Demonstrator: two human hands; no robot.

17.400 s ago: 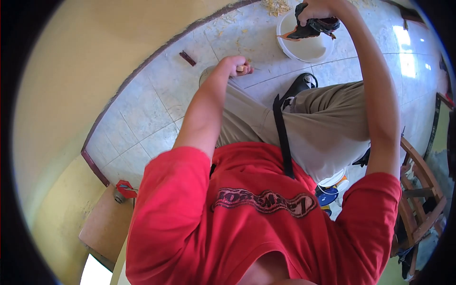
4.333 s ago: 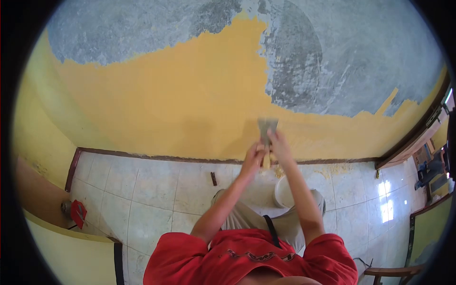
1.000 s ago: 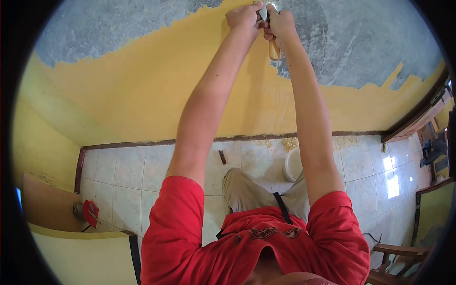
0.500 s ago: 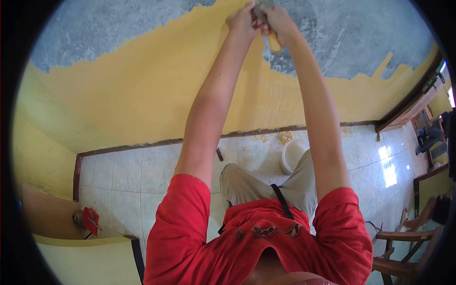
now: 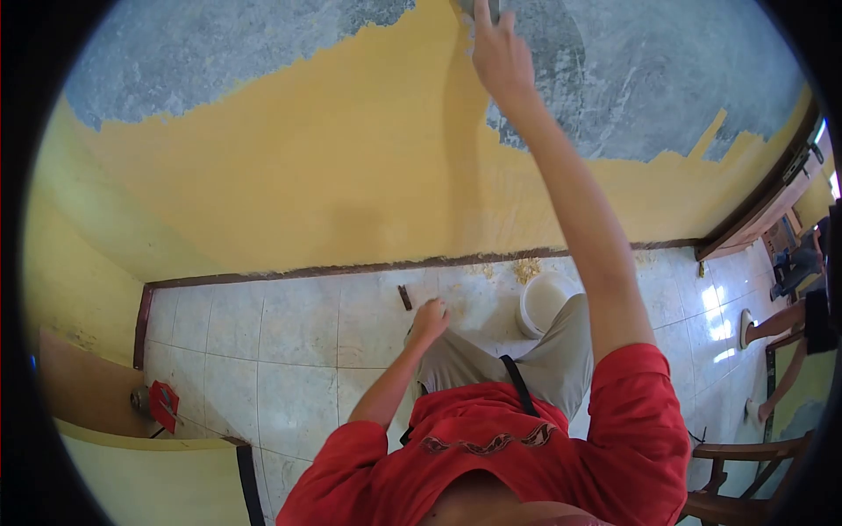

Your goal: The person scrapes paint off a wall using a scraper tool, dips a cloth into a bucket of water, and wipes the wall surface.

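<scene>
My right hand is raised at the top of the view against the wall, its fingers closed round a scraper. Only part of the scraper's grey blade shows beyond the fingers; its handle is hidden by the hand. The wall has yellow paint with a ragged edge, and bare grey plaster above and to the right. Down near my knee is my left hand, its fingers curled closed with nothing seen in them.
A white bucket stands beside my leg, with paint scrapings near the wall's foot. A short dark piece lies on the tiled floor. At right are a wooden chair and another person's leg; a red object is at left.
My left hand has let go of the scraper and dropped from the wall to my knee. My right hand keeps the scraper and has shifted slightly. At right, another person's legs have come further into view.
</scene>
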